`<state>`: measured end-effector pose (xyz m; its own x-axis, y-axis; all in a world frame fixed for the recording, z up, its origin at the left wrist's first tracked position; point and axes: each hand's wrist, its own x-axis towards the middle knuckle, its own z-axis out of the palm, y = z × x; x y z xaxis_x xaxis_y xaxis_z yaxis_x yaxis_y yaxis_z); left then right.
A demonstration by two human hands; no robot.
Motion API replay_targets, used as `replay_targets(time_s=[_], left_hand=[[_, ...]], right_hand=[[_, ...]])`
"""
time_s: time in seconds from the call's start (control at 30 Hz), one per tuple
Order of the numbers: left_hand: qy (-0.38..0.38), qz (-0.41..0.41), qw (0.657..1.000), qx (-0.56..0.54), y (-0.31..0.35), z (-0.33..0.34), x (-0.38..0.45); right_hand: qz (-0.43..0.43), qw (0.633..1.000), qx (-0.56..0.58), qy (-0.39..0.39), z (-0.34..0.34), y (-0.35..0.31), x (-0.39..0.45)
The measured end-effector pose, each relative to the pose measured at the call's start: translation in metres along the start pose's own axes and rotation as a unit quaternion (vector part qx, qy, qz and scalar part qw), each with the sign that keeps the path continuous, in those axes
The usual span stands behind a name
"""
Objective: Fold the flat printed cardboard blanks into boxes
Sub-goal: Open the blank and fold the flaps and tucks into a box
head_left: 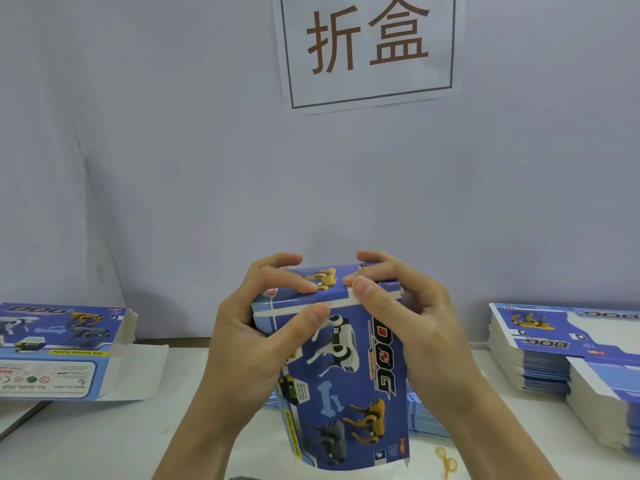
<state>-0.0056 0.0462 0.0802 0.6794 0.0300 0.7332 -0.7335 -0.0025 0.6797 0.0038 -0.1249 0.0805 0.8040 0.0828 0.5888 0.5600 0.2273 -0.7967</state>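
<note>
Both hands on box

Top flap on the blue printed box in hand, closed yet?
Almost closed. The blue printed cardboard box stands upright; left hand and right hand press its top flap down, white edge still showing.

Only 1 view is given, taken from a head-worn camera. It is aimed forward and slightly down, straight at a wall bearing a sign. The table is seen from above at a shallow angle along the lower part of the frame. Both forearms enter from the bottom edge, and the left hand and right hand are held close to the lens, near centre. Straight lines bow toward the edges, as expected from a wide-angle lens. No 2nd view is supplied, so nothing is shared.
</note>
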Motion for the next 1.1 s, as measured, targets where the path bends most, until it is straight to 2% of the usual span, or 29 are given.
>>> replay_targets(time_s=[0.27,0.4,0.47,0.67,0.83,0.97,1.03,1.1], left_hand=[[0.02,0.005,1.0,-0.01,-0.005,0.008,-0.001],[-0.01,0.005,0.999,-0.03,-0.002,0.004,-0.002],[-0.017,-0.004,0.999,-0.043,-0.002,0.003,-0.002],[0.009,0.006,1.0,-0.024,-0.005,0.004,-0.001],[0.003,-0.013,1.0,-0.012,-0.005,0.005,-0.003],[-0.035,0.007,0.997,0.064,-0.006,-0.005,0.0],[0.037,0.027,0.995,0.084,-0.011,-0.011,0.003],[0.171,0.036,0.982,0.072,-0.018,-0.015,0.007]], right_hand=[[-0.025,0.999,0.012,-0.021,-0.008,0.004,-0.002],[-0.086,0.995,-0.053,-0.023,-0.009,0.006,-0.002],[-0.104,0.993,-0.049,-0.007,-0.008,0.009,0.0],[-0.077,0.997,-0.017,0.014,-0.006,0.01,0.001],[-0.056,0.998,0.008,0.016,-0.009,0.008,0.0],[-0.078,0.996,-0.041,0.034,-0.004,0.009,-0.001],[-0.085,0.991,-0.091,0.049,-0.001,0.01,-0.001],[-0.101,0.981,-0.126,0.103,0.0,0.011,0.001]])
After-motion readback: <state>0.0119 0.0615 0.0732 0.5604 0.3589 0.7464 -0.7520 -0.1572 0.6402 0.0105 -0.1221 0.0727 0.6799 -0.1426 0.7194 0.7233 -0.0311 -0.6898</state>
